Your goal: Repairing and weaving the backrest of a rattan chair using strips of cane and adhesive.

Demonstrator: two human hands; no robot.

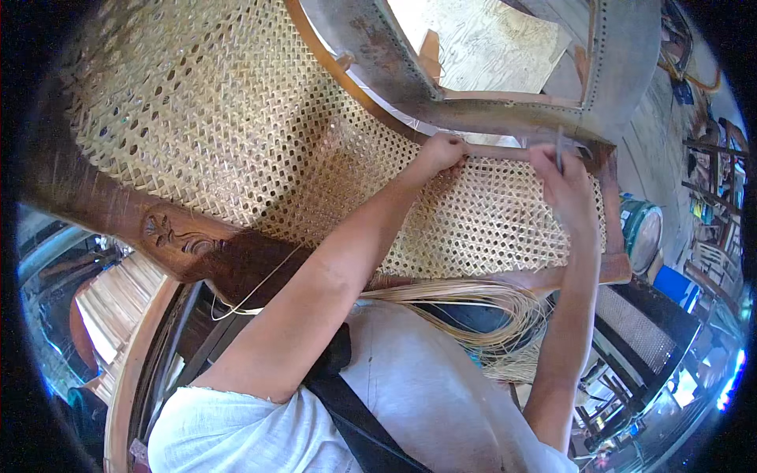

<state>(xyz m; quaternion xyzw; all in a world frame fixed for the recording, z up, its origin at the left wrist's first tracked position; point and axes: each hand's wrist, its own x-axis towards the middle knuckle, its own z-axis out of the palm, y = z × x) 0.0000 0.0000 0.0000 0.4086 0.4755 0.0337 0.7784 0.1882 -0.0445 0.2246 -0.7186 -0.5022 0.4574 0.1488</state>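
Observation:
Woven cane webbing (505, 213) fills a brown wooden furniture frame (229, 256) in front of me, with a flower carving near its left corner. At the far rail of the frame, my left hand (443, 155) rests with its fingers curled and pinched together on the webbing's edge. What lies between those fingers is too small to make out. Farther right along the same rail, my right hand (564, 188) is closed around a thin grey tool (560, 148), which points upward. The tool's kind is unclear, and its lower part is hidden in the fist.
A coil of loose cane strands (505, 331) hangs at the near edge by my torso. Beyond the rail stands another frame (402, 83) with rows of small holes. A green drum (640, 229) and a blue box (674, 285) are on the right, wooden pieces (126, 303) on the left.

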